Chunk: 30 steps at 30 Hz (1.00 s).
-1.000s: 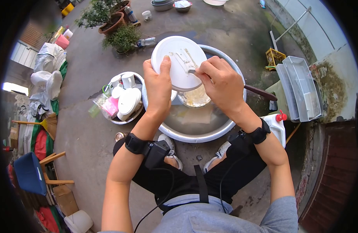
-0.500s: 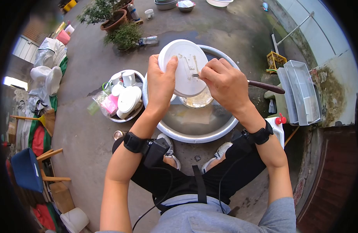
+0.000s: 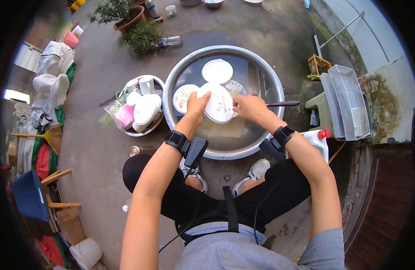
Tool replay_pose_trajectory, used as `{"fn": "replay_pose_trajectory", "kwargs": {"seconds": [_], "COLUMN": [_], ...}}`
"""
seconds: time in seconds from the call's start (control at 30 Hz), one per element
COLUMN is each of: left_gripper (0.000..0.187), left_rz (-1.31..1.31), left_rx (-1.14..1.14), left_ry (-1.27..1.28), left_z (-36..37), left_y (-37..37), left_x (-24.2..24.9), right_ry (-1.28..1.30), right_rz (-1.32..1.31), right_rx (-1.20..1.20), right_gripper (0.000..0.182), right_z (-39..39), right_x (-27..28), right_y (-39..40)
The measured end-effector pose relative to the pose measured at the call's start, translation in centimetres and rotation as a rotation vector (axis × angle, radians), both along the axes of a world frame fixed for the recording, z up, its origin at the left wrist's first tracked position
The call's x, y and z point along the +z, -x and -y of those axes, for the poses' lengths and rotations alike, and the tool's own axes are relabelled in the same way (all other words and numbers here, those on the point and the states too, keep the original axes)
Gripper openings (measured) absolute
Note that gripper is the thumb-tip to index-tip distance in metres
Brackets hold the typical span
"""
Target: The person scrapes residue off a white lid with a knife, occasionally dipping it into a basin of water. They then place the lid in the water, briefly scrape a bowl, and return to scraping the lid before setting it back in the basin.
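Observation:
My left hand [image 3: 198,106] grips a white round plastic lid [image 3: 218,106] by its left edge, thumb on the face. Pale crumbly residue clings to the lid's surface. My right hand [image 3: 250,108] is closed around a slim tool with a dark handle [image 3: 284,104], which sticks out to the right; its working end is hidden by my fingers near the lid. Both hands are over a large metal basin [image 3: 225,155] of water. In it are another white lid [image 3: 217,70], a residue-covered round white piece [image 3: 184,97] and a partly hidden one [image 3: 235,87].
Left of the basin stands a bowl [image 3: 144,133] with white cups, lids and a pink item. Clear plastic boxes [image 3: 347,103] and a white jug with a red cap [image 3: 319,141] are at right. Potted plants [image 3: 140,38] stand beyond, and a blue chair [image 3: 29,195] is at left.
Both hands, the lid and the tool have moved down and away from me, closer to the basin's water. The lids in the basin now show. My view has shifted slightly.

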<state>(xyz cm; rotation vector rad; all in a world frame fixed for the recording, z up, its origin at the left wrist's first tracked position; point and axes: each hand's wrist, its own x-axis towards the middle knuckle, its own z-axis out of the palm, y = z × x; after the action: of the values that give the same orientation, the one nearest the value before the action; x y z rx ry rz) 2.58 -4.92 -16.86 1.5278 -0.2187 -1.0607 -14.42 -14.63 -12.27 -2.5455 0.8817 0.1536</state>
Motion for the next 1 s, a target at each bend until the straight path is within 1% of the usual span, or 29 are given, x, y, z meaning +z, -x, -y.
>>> {"fn": "replay_pose_trajectory", "kwargs": {"seconds": [0.03,0.07,0.13,0.17,0.2,0.23,0.27,0.33,0.4,0.43,0.5,0.53,0.6,0.67,0.7,0.73,0.77,0.8,0.83,0.87,0.9,0.93,0.97,1.0], "left_gripper": [0.039,0.038,0.037,0.037,0.038,0.038,0.038,0.037,0.037,0.036,0.036,0.036,0.035,0.037,0.037,0.039,0.041,0.041,0.044,0.048,0.048,0.049,0.051,0.051], "left_rz": [-0.047,-0.044,-0.164,-0.22,-0.275,-0.295,-0.301,-0.401,-0.38,-0.358,-0.342,-0.343,-0.348,-0.297,-0.301,-0.264,-0.226,-0.23,-0.256,-0.28,-0.28,-0.25,-0.22,-0.22], "left_rx": [0.034,0.057,0.134,0.137,0.141,0.17,0.168,0.251,0.261,0.278,0.296,0.318,0.343,0.354,0.356,0.349,0.34,0.34,0.369,0.398,0.4,0.427,0.452,0.453], "left_ry": [0.028,-0.021,-0.063,-0.079,-0.097,-0.046,-0.055,0.027,0.036,0.049,0.059,0.049,0.032,-0.077,-0.081,-0.077,-0.073,-0.077,-0.108,-0.139,-0.144,-0.236,-0.328,-0.331], "left_z": [-0.4,-0.8,-2.4,-3.2,-4.0,-4.6,-5.2,-5.8,-6.0,-6.0,-6.0,-6.1,-6.3,-6.1,-6.1,-6.1,-6.2,-6.1,-6.0,-5.9,-5.8,-5.5,-5.5,-5.8], "left_y": [0.1,0.2,2.3,3.1,3.8,4.5,5.1,6.1,6.6,6.7,6.9,7.0,7.1,7.2,7.0,6.9,6.9,7.0,7.3,7.4,7.5,7.6,7.6,7.4], "left_x": [-3.0,-6.0,-7.7,-8.4,-9.6,-10.9,-12.3,-13.8,-15.1,-15.6,-16.8,-17.4,-18.3,-18.9,-19.9,-21.1,-22.3,-21.6,-20.3,-19.0,-19.3,-19.5,-19.7,-21.0], "right_ry": [-0.035,-0.037,-0.078,-0.106,-0.112,-0.149,-0.186,-0.218,-0.248,-0.25,-0.229,-0.231,-0.199,-0.2,-0.196,-0.199,-0.21,-0.221,-0.224,-0.138,-0.052,-0.057,0.04,0.137], "right_rz": [-0.151,-0.155,-0.293,-0.33,-0.332,-0.3,-0.272,-0.27,-0.241,-0.247,-0.212,-0.218,-0.136,-0.104,-0.068,-0.074,-0.023,0.028,0.024,0.038,0.052,0.052,0.061,0.069], "right_rx": [0.056,0.052,0.028,0.01,0.009,-0.022,-0.053,-0.08,-0.153,-0.153,-0.247,-0.245,-0.294,-0.286,-0.279,-0.279,-0.26,-0.242,-0.242,-0.277,-0.312,-0.311,-0.298,-0.284], "right_gripper": [0.019,0.019,0.021,0.023,0.023,0.023,0.023,0.023,0.022,0.022,0.02,0.02,0.019,0.018,0.018,0.018,0.017,0.017,0.017,0.015,0.014,0.014,0.012,0.011], "right_z": [0.0,-0.2,-1.0,-1.3,-1.9,-2.5,-3.1,-3.8,-4.4,-4.6,-5.1,-5.2,-5.5,-5.9,-6.2,-6.4,-6.6,-6.7,-6.7,-6.7,-6.7,-6.7,-6.8,-6.8], "right_x": [-1.5,-2.9,-5.8,-7.3,-8.3,-9.0,-9.7,-10.7,-11.9,-12.4,-13.5,-14.1,-15.3,-16.3,-16.5,-16.4,-16.2,-16.1,-16.4,-16.8,-17.2,-17.6,-18.0,-18.2], "right_y": [0.2,0.2,0.2,0.2,0.4,0.6,0.9,1.3,1.6,1.7,1.8,1.9,2.0,2.0,2.0,2.0,2.0,2.0,2.2,2.2,2.1,2.0,1.8,1.8]}}
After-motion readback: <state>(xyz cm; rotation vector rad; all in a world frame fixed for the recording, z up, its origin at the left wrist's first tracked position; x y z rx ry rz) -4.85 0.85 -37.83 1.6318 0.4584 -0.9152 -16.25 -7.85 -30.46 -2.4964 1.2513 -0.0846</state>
